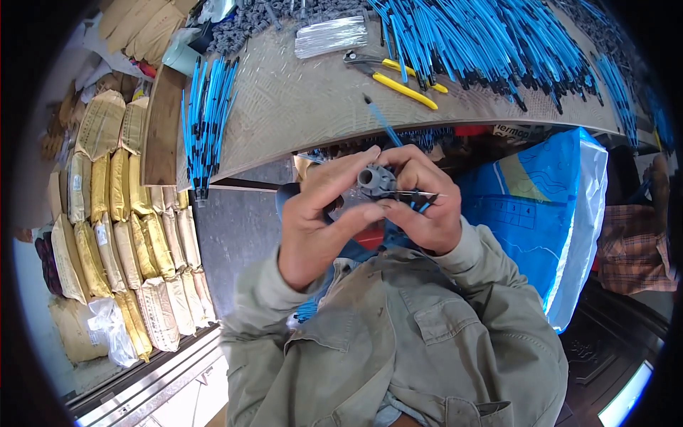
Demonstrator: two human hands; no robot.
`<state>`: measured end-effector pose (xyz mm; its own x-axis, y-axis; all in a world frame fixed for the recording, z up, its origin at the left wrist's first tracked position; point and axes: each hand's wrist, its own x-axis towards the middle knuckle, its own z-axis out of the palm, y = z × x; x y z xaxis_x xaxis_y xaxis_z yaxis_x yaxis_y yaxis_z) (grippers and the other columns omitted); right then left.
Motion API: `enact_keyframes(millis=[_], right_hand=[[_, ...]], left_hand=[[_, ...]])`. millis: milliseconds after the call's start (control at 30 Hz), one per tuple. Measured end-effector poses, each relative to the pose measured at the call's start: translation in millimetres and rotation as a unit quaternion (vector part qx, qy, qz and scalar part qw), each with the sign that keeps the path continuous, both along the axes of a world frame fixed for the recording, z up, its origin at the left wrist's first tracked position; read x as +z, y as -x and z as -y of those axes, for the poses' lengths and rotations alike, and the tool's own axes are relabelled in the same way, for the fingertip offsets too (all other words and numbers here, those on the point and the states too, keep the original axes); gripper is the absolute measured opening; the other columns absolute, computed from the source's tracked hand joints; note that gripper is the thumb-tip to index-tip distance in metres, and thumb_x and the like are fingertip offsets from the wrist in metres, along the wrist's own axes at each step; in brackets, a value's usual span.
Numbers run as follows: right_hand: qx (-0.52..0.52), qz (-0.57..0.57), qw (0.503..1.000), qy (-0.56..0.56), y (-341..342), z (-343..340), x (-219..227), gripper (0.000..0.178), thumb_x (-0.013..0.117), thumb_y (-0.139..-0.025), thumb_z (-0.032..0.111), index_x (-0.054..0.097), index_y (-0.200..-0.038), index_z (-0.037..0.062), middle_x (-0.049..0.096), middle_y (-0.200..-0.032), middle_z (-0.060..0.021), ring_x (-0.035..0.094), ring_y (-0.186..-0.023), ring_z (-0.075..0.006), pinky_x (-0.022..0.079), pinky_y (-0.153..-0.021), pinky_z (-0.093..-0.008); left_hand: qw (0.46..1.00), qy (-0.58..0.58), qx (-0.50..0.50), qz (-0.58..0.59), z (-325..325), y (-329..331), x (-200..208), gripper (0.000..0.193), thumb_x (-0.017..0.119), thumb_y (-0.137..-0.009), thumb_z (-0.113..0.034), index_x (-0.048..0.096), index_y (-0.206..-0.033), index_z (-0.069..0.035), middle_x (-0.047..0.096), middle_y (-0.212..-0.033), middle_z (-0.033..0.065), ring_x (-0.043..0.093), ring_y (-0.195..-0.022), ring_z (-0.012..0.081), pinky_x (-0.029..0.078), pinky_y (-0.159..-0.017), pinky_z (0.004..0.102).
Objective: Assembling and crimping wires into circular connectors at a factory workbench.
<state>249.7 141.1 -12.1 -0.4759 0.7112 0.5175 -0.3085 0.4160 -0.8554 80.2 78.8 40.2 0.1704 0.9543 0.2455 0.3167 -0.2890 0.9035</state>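
Note:
Over my lap, both hands hold a grey plastic fitting with a round hollow end. My left hand grips it from the left, thumb below and fingers above. My right hand curls around its right side, fingers bent. A blue rod with a dark tip sticks up beyond my right fingers, toward the table. Thin metal pins and short blue and black pieces poke out beside my right thumb. My fingers cover how these pieces join the fitting.
On the table lie yellow-handled pliers, a stack of metal pins, grey fittings and blue-black rods. More rods hang over its left edge. A blue sack stands right; filled bags are stacked left.

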Motion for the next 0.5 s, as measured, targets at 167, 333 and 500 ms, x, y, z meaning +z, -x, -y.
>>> enact_keyframes(millis=[167,333,500], right_hand=[[-0.046,0.014,0.999,-0.009,13.3,2.9,-16.4,0.026,0.069,-0.076,0.012,0.046,-0.07,0.0021,0.055,-0.104,-0.018,0.055,-0.087,-0.0192,0.042,-0.078,-0.0293],[-0.032,-0.012,0.999,-0.025,24.7,2.0,-24.4,0.024,0.071,-0.075,0.011,0.049,-0.074,0.0018,0.055,-0.103,-0.0173,0.055,-0.086,-0.0205,0.043,-0.076,-0.0302],[-0.135,0.036,0.99,-0.036,28.9,16.6,-18.8,0.022,0.073,-0.071,0.01,0.053,-0.079,0.0017,0.057,-0.093,-0.0155,0.056,-0.077,-0.0228,0.045,-0.072,-0.0306]], left_hand=[[0.962,0.089,0.123,0.228,7.6,-13.9,-27.1,0.043,0.067,-0.079,-0.012,0.055,-0.117,0.002,0.057,-0.118,0.0124,0.048,-0.112,0.0222,0.034,-0.097,0.0336],[0.978,-0.011,0.155,0.141,10.2,-6.0,-37.4,0.039,0.066,-0.079,-0.012,0.057,-0.115,0.002,0.059,-0.112,0.0128,0.048,-0.111,0.0219,0.032,-0.097,0.0346],[0.973,-0.065,0.198,0.098,10.5,-3.1,-45.6,0.036,0.065,-0.08,-0.012,0.058,-0.112,0.003,0.061,-0.106,0.012,0.049,-0.108,0.0219,0.031,-0.097,0.0336]])
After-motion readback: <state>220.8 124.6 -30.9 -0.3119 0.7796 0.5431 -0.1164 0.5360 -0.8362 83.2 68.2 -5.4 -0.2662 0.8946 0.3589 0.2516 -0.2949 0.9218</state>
